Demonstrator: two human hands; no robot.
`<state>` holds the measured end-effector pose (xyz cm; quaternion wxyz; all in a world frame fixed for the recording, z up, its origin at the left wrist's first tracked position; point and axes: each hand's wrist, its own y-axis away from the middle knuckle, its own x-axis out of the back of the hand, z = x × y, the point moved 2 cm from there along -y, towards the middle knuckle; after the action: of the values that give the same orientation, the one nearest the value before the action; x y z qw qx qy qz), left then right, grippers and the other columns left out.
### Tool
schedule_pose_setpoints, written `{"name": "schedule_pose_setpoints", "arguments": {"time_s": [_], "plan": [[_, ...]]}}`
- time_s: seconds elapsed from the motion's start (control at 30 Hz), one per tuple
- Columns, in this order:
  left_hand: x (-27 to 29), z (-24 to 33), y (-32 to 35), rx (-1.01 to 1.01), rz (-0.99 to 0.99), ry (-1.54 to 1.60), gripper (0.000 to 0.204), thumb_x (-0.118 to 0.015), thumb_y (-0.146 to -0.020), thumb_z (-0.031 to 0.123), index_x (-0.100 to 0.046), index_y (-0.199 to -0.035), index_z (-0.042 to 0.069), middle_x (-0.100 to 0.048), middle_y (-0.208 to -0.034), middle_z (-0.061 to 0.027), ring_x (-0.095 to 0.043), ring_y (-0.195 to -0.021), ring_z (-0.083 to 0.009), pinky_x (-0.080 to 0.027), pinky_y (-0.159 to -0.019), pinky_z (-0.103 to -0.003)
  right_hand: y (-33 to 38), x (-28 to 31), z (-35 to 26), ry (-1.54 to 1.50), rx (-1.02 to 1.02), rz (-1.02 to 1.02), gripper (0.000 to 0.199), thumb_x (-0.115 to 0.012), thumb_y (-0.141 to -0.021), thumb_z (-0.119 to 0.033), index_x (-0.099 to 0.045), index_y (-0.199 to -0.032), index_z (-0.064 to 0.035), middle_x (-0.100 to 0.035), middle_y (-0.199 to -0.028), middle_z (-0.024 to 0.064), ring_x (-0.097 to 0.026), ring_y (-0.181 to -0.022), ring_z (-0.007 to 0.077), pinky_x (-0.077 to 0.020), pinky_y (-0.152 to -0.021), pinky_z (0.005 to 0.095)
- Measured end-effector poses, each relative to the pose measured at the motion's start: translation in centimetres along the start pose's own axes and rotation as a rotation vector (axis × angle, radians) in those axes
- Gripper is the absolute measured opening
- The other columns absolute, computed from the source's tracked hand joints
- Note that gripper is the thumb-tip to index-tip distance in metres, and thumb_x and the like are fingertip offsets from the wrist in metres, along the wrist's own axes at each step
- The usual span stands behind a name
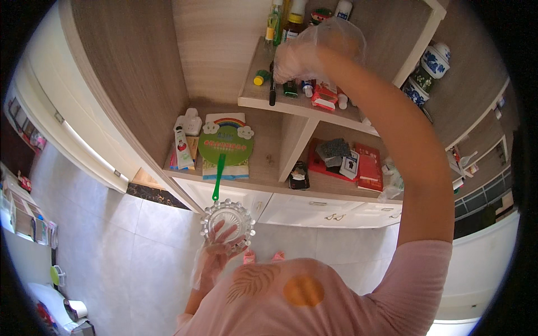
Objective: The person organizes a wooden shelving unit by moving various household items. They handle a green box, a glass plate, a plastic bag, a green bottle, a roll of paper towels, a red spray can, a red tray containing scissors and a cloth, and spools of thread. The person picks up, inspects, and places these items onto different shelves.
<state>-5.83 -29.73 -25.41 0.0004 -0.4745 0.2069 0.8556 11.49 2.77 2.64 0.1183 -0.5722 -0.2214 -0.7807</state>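
wooden shelf (269,168) with green fan (225,147)

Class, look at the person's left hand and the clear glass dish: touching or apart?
Touching. The head view shows the left hand, in a thin clear glove, cupped under the glass dish, with fingertips visible through its base.

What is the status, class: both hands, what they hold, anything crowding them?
Left hand holds round clear glass dish. Right hand, plastic-gloved, up at wooden upper shelf among small bottles.
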Motion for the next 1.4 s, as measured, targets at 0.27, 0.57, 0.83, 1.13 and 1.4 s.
{"name": "schedule_pose_setpoints", "arguments": {"time_s": [0.27, 0.57, 0.83, 1.13, 1.4], "plan": [[0.2, -0.2, 0.0, -0.024, 0.012, -0.024, 0.070, -0.051, -0.069, -0.007, -0.028, -0.134, 0.010, -0.035, -0.132, -0.0217, -0.045, -0.115, -0.0428, -0.043, -0.094, -0.056, 0.0, -0.8, 0.3, 0.881, 0.630, 0.155, 0.009, -0.065, -0.071, -0.010, -0.064, -0.079, -0.0129, -0.062, -0.085, 0.0054, -0.060, -0.077, 0.0242, -0.0505, -0.064, 0.0351], [-0.3, -0.4, 0.4, 0.019, -0.014, -0.061, 0.071, -0.053, -0.071, -0.003, -0.029, -0.136, 0.012, -0.039, -0.132, -0.0195, -0.046, -0.116, -0.0398, -0.046, -0.093, -0.049, 2.4, 0.4, -3.6, 1.032, 0.366, 0.067, 0.008, -0.065, -0.072, -0.013, -0.068, -0.079, -0.0133, -0.065, -0.083, 0.0059, -0.064, -0.081, 0.0246, -0.0551, -0.062, 0.0389], [-1.2, -0.5, 0.5, 0.063, 0.038, -0.153, 0.067, -0.051, -0.074, -0.009, -0.029, -0.135, 0.011, -0.038, -0.133, -0.0188, -0.046, -0.116, -0.0389, -0.050, -0.087, -0.045, 2.5, 0.1, -3.3, 0.993, 0.191, 0.008, 0.014, -0.063, -0.077, -0.016, -0.069, -0.088, -0.0091, -0.065, -0.084, 0.0079, -0.064, -0.079, 0.0255, -0.0553, -0.066, 0.0395], [-1.2, -0.9, -0.2, -0.212, 0.072, -0.370, 0.057, -0.050, -0.078, -0.012, -0.035, -0.130, 0.006, -0.047, -0.124, -0.0157, -0.054, -0.107, -0.0301, -0.050, -0.082, -0.038, 18.1, -0.8, -7.5, -0.556, 0.305, 0.442, 0.020, -0.051, -0.088, -0.022, -0.060, -0.085, -0.0042, -0.060, -0.066, 0.0104, -0.060, -0.062, 0.0209, -0.0468, -0.058, 0.0352], [-6.9, -1.3, -3.4, -0.934, -0.380, -1.264, 0.050, -0.060, -0.064, -0.008, -0.053, -0.112, 0.001, -0.052, -0.118, -0.0169, -0.048, -0.114, -0.0350, -0.039, -0.096, -0.041, 25.4, -23.7, -13.4, -2.226, -0.058, -0.438, 0.042, -0.049, -0.093, -0.030, -0.047, -0.119, 0.0017, -0.058, -0.110, 0.0130, -0.056, -0.103, 0.0204, -0.0451, -0.092, 0.0354]]}}
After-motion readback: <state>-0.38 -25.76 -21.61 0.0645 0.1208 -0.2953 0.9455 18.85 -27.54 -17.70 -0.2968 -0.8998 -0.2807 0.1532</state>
